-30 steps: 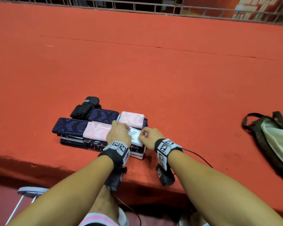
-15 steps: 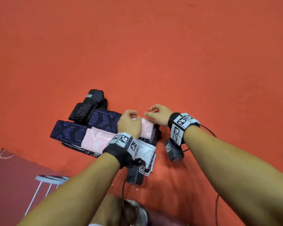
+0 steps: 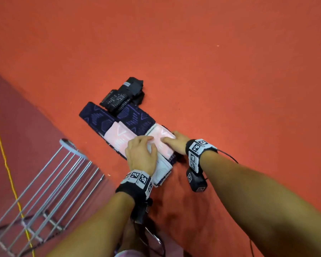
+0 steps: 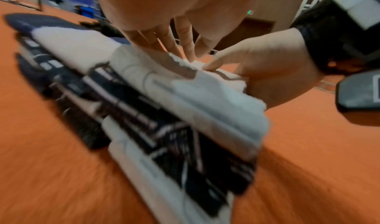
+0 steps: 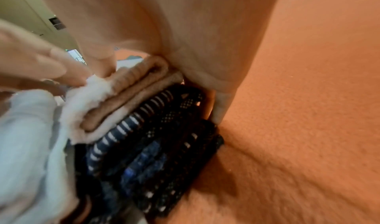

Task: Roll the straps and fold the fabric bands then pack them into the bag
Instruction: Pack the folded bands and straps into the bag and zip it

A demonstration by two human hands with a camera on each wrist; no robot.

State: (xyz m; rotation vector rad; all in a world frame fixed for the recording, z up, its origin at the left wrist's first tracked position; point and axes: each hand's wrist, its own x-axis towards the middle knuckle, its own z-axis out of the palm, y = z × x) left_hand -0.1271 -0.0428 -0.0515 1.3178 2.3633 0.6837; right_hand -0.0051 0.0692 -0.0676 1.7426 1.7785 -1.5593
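A stack of folded fabric bands lies near the table's edge: navy bands [image 3: 96, 119], a pink band [image 3: 119, 136], a white band [image 3: 162, 167] and a second pink band [image 3: 161, 138] on top. Black rolled straps [image 3: 122, 97] lie at the stack's far end. My left hand [image 3: 143, 145] presses straight fingers [image 4: 180, 45] on the seam between the white band [image 4: 205, 97] and the pink one. My right hand [image 3: 174, 143] rests its thumb on top of the pink band [image 5: 133, 87], with its fingers [image 5: 220, 105] straight down the stack's far side. The bag is out of view.
Orange cloth covers the table [image 3: 211, 71], which stretches bare to the far side and right. Its edge runs diagonally at the lower left. Below it stand a metal wire rack [image 3: 44, 182] and a yellow cord [image 3: 0, 145] on the dark red floor.
Both hands went from the white band to above the far pink band, then came down flat on it. The view has tilted, and the bag at the right has left the frame.
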